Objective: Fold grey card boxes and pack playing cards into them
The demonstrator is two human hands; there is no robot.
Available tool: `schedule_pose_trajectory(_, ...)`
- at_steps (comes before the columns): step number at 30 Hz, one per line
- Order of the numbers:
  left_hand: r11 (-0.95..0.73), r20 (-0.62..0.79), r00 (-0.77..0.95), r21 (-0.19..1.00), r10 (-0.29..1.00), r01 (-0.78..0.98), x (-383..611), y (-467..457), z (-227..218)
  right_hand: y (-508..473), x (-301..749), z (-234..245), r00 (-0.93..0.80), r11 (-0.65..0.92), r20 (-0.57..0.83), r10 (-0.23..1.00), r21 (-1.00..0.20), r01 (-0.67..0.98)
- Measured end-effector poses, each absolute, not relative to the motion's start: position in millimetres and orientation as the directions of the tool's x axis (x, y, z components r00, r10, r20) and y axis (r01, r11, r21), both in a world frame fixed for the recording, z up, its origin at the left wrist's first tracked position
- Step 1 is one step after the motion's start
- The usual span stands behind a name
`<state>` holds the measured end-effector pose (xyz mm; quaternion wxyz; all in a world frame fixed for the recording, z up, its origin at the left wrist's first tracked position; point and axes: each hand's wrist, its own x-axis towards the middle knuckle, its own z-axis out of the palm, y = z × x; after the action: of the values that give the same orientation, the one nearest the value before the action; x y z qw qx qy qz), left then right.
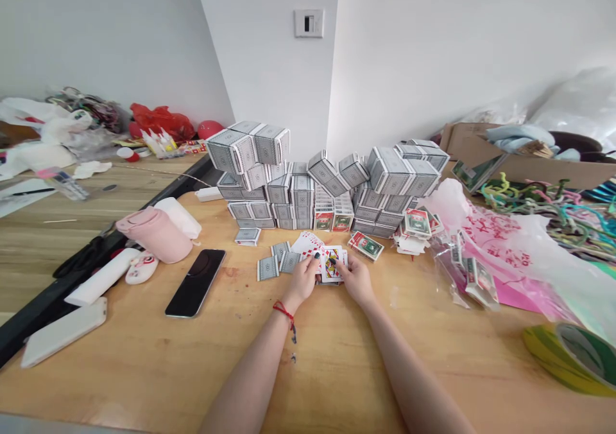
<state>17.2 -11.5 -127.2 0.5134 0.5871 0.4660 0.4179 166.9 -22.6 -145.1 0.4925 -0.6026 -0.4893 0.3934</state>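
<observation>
Face-up playing cards (332,266) are held between my two hands near the middle of the table. My left hand (303,278), with a red string bracelet on its wrist, is closed on their left side. My right hand (357,278) pinches their right side, thumb on the front card. Behind and left of my hands lie loose cards, some face up (307,243), others face down (268,268) with grey patterned backs. A green and red card box (366,246) rests just beyond my right hand. The undersides of the held cards are hidden.
Stacked grey card packs (302,193) stand along the back. To the left lie a black phone (195,283), a pink cylindrical case (154,234) and a white power bank (65,331). At right are a plastic bag (510,241), a tape roll (572,357) and a cardboard box (534,164).
</observation>
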Motion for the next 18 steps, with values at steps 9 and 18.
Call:
schedule_pose_trajectory(9,-0.119,0.052,0.220,0.946,0.974,0.303,16.1,-8.9,-127.9,-24.5,165.9,-143.1,0.197,-0.019,0.026,0.980,-0.974,0.224)
schedule_pose_trajectory(18,-0.134,0.068,0.221,0.945,0.973,0.298,15.6,-10.3,-128.3,-25.8,165.7,-142.6,0.138,0.002,0.025,0.990,-0.987,0.163)
